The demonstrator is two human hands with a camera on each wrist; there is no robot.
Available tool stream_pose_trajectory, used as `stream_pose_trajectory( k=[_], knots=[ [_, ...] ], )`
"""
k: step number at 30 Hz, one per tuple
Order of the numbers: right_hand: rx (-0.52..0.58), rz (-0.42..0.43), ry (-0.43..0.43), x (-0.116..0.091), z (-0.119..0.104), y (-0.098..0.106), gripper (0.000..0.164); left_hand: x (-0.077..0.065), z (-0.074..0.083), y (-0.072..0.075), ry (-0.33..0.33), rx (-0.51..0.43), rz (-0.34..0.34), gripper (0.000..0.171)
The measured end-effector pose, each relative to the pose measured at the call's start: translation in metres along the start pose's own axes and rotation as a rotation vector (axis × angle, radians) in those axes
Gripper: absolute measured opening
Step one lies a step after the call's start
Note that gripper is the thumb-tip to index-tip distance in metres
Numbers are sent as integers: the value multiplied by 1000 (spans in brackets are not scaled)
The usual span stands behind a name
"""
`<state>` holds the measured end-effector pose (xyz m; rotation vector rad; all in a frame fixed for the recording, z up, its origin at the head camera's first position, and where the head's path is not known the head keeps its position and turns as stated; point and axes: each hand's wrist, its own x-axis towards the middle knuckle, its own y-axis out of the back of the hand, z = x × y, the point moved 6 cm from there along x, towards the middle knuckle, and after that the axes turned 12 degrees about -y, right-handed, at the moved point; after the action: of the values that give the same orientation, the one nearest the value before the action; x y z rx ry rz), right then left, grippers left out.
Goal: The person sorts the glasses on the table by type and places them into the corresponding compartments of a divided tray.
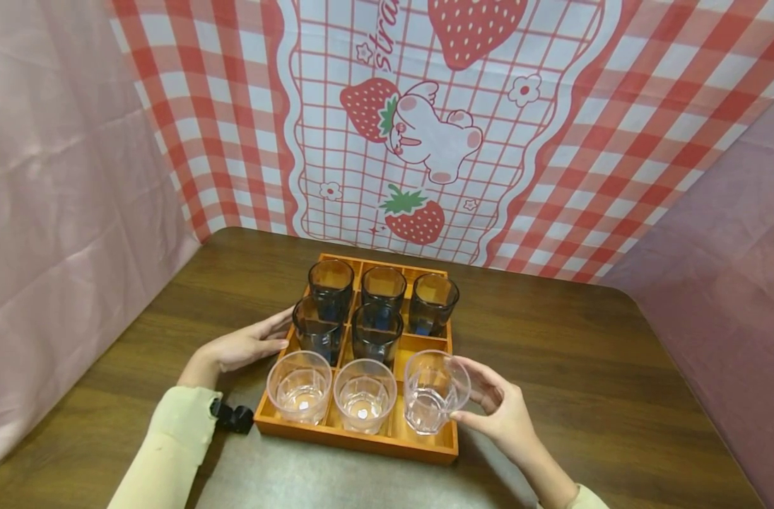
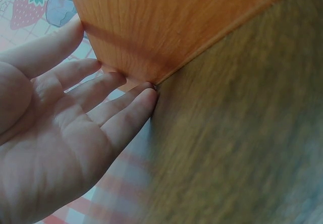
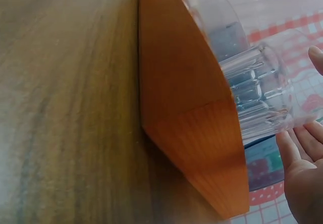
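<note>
An orange wooden tray [image 1: 361,442] with square compartments sits on the table. Its back row holds three dark glasses [image 1: 383,286], and two more dark glasses [image 1: 377,334] fill the middle row's left and centre cells. Two clear glasses [image 1: 300,387] stand in the front row. My right hand [image 1: 472,392] grips a third clear glass [image 1: 431,392], slightly tilted, at the front right cell. The right wrist view shows this clear glass [image 3: 262,93] above the tray wall [image 3: 186,108]. My left hand [image 1: 268,336] lies with straight fingers [image 2: 126,113] against the tray's left side [image 2: 151,22].
The middle-right cell [image 1: 425,346] holds nothing. The brown wooden table [image 1: 565,353] spreads around the tray. A strawberry check cloth [image 1: 552,141] hangs behind it, with pink cloth [image 1: 56,212] at the left and right. A small black wrist device [image 1: 234,417] sits at my left cuff.
</note>
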<state>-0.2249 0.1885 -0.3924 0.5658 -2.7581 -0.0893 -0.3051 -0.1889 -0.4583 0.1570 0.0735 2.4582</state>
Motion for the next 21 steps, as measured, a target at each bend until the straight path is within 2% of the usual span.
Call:
stream_pose_trajectory(
  k=[9,21],
  knots=[
    [-2,-21,47,-5,5,-2,67,0,0,0,-12,-13,-6,75],
    [-88,-20,52,-9,15,-5,70,0,0,0,-18,-14,-14,75]
  ],
)
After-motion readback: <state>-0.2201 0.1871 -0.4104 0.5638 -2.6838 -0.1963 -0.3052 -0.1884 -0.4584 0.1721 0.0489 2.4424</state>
